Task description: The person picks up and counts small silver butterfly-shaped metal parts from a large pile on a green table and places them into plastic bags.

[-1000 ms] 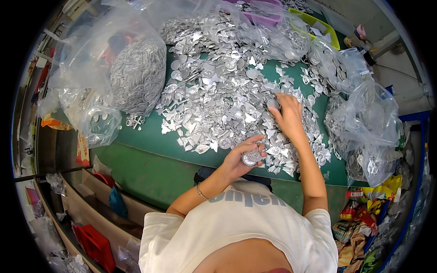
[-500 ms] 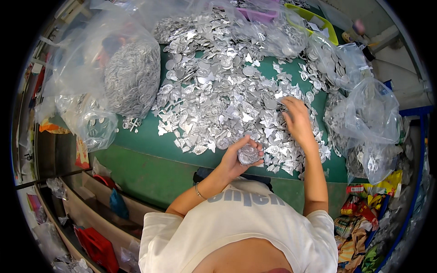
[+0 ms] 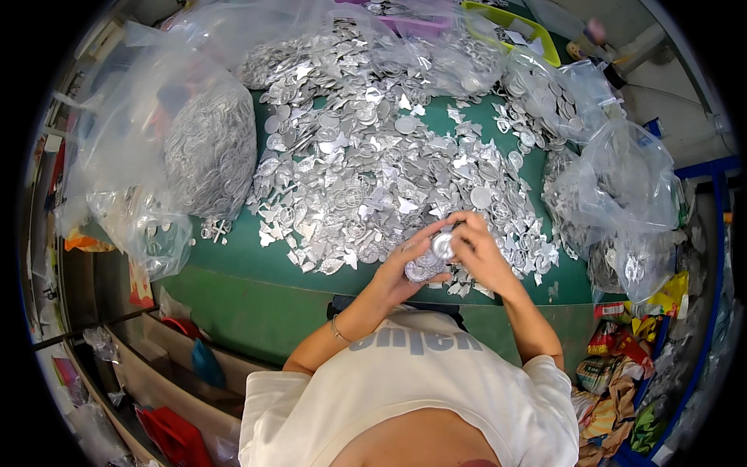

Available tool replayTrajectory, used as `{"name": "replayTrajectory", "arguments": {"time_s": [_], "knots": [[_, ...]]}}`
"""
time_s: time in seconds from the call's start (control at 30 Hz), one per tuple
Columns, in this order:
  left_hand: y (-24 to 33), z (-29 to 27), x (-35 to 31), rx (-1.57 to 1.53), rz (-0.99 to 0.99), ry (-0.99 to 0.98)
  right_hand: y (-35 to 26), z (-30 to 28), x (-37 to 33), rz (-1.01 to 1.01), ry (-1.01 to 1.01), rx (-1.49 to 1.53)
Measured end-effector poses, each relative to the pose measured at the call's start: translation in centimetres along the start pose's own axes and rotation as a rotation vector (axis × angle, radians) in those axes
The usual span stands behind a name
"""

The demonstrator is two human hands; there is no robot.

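Observation:
Over the near edge of a heap of small silvery metal pieces (image 3: 350, 179), my two hands meet. A small stack of round silvery discs (image 3: 422, 268) lies in my left hand (image 3: 397, 274), its fingers curled around them. My right hand (image 3: 478, 249) pinches another round silvery disc (image 3: 443, 246) right above that stack. Whether the two touch I cannot tell. The loose pieces are of mixed shapes: flat discs, openwork rings and angular, star-like ones.
A clear plastic bag (image 3: 210, 148) bulging with silvery pieces stands on the left of the green table (image 3: 249, 292). More filled bags (image 3: 615, 187) line the right side. Purple (image 3: 424, 27) and yellow-green (image 3: 548, 43) baskets stand at the back. Colourful packets (image 3: 615, 342) lie lower right.
My right hand has come back from the right part of the heap to my left hand, now with a disc in its fingers. My left hand stays near the same place.

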State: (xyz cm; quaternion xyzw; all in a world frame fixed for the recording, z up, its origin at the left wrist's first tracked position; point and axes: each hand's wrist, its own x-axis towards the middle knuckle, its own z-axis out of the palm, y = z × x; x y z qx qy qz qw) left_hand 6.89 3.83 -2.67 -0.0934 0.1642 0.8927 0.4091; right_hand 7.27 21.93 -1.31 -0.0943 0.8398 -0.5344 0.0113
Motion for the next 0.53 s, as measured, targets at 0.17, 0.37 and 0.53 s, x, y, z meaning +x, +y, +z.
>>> {"name": "replayTrajectory", "arguments": {"time_s": [0.17,0.37,0.53], "knots": [[-0.7,-1.5,1.0,0.077,-0.061,0.002,1.7,-2.6,1.9,-0.016,0.216,-0.176],[-0.8,-1.1,0.8,-0.089,-0.125,-0.049,8.0,-4.1,5.6,0.111,0.535,-1.045],[-2.1,-5.0,1.3,-0.007,-0.135,-0.067,7.2,-4.0,5.3,0.17,0.437,-0.922]]}}
